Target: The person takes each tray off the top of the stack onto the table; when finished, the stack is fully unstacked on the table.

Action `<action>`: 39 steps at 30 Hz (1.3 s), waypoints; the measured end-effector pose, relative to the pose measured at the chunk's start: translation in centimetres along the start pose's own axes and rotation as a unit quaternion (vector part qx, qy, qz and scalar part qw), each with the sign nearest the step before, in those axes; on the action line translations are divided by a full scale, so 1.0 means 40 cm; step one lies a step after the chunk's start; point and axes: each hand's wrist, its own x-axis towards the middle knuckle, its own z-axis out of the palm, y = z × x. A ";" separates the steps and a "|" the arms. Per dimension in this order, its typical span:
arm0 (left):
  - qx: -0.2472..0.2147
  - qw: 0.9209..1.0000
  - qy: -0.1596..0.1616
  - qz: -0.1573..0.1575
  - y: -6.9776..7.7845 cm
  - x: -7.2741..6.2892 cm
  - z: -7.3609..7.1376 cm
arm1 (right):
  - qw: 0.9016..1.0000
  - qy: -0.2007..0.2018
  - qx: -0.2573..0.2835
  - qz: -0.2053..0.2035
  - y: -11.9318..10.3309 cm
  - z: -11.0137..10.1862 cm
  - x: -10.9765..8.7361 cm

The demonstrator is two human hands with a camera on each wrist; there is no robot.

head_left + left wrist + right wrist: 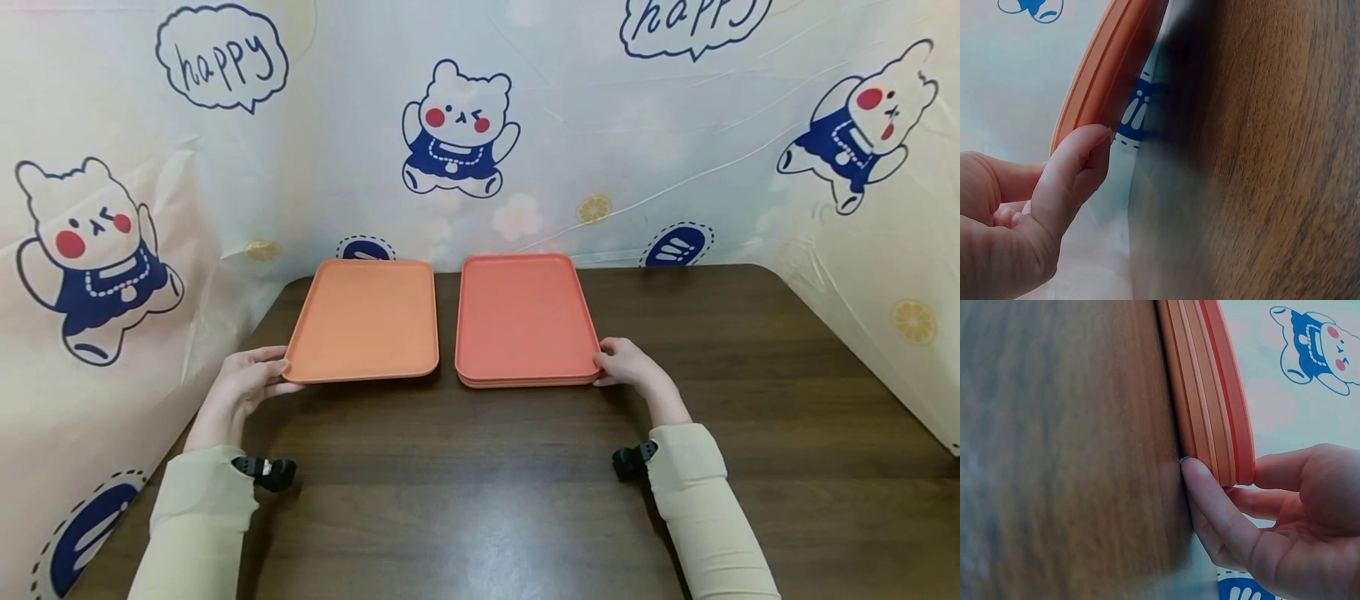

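Note:
My left hand (pixel 242 390) grips the near left corner of an orange rectangular tray (pixel 367 321). In the left wrist view, a gap shows between that tray's rim (pixel 1094 78) and the tabletop, so this edge is raised. A red tray (pixel 525 317) lies to its right, on top of orange trays (pixel 1200 406) whose stacked rims show in the right wrist view. At the near right corner of this stack, my right hand (pixel 633 367) pinches the edge, with the thumb by the red rim and a finger by the lowest rim.
A dark wood-grain table (pixel 480 483) lies under the trays. Behind and beside it hangs a pale curtain (pixel 570 142) printed with cartoon bears. Small black devices sit on both wrists, the left one (pixel 276 474) and the right one (pixel 630 462).

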 end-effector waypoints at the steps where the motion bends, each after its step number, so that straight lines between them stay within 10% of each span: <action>1: 0.002 1.000 0.000 0.000 0.000 0.001 -0.001 | 1.000 0.000 0.001 0.001 0.000 0.000 0.000; 39: 0.018 0.997 0.049 -0.054 0.010 0.019 -0.048 | 1.000 -0.002 -0.003 0.006 -0.004 -0.001 0.001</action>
